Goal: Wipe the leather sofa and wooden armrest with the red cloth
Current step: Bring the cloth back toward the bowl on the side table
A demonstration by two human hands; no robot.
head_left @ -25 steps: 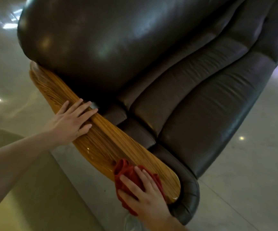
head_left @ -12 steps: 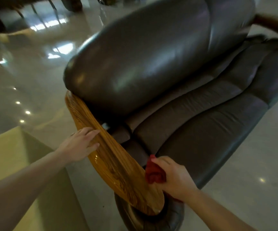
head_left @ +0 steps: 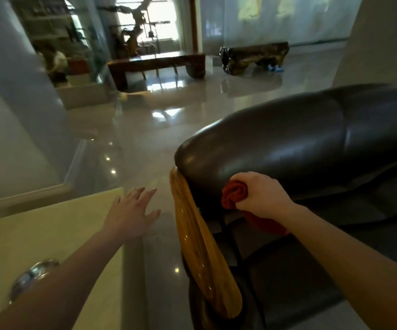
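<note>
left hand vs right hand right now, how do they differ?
The left hand is open with fingers spread; the right hand is closed on the red cloth. The left hand hovers off the wooden armrest, empty; the right hand is over at the leather sofa backrest. Both are bare.

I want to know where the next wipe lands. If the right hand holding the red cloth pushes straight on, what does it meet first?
Probably the dark leather backrest: the right hand presses the bunched red cloth toward it, seemingly already touching.
</note>
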